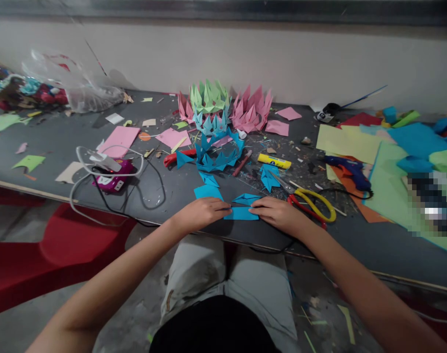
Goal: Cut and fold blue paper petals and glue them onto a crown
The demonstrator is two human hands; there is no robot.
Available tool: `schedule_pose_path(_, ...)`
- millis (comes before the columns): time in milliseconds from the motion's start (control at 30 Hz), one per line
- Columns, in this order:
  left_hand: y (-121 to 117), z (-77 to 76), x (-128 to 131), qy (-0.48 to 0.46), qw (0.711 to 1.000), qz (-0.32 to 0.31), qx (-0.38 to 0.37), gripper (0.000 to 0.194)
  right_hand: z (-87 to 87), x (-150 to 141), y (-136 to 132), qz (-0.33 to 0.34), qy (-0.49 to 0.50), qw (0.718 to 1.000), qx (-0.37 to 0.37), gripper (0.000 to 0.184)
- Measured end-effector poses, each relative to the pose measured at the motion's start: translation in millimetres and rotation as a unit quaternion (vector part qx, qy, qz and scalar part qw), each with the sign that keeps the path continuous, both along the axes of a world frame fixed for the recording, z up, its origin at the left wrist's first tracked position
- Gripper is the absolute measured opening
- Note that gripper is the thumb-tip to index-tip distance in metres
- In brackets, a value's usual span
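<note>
A blue strip of paper [241, 214] lies near the table's front edge, between my two hands. The fingers of my left hand [204, 214] are closed on its left end. My right hand [278, 214] pinches the right end. Just behind the strip sits a folded blue paper piece [246, 198]. A flat blue sheet [207, 191] is beyond my left fingers, with another folded blue piece [209, 179] behind it. Farther back stands a ring of folded blue paper points [223, 159]. Scissors [313, 203] with red and yellow handles lie right beside my right hand.
Behind stand a green paper crown [209, 97] and a pink one [252, 112]. A purple power socket [115, 177] with looping cables lies left. A yellow glue stick [274, 161], a blue glue gun [350, 170] and coloured sheets [346, 143] are right. Paper scraps litter the table.
</note>
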State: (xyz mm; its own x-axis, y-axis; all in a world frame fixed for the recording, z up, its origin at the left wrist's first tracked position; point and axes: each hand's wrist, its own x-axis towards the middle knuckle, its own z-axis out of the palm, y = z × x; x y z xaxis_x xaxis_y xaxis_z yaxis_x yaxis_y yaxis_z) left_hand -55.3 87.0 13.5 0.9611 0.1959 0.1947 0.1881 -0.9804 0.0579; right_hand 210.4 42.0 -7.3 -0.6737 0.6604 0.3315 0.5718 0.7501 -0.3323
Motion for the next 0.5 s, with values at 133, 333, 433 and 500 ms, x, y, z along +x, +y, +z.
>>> schedule_pose_path(133,1.6,0.7,-0.3,0.012,1.000,-0.010,0.007,0.024,-1.2,0.1,-0.9,-0.009,-0.018,1.000,-0.010,0.030)
schedule_pose_path(333,3.7,2.3,-1.1,0.017,1.000,-0.022,0.006,0.024,-0.8,0.1,-0.9,0.000,-0.024,1.000,0.008,0.032)
schedule_pose_path(433,4.2,2.8,-1.3,0.022,0.999,-0.027,0.010,0.023,-0.1,0.0,-0.7,0.002,-0.031,0.999,0.019,0.032)
schedule_pose_path(500,4.5,2.9,-1.5,0.025,0.999,-0.029,0.015,0.024,-0.2,0.0,-0.7,0.004,-0.027,0.999,0.020,0.033)
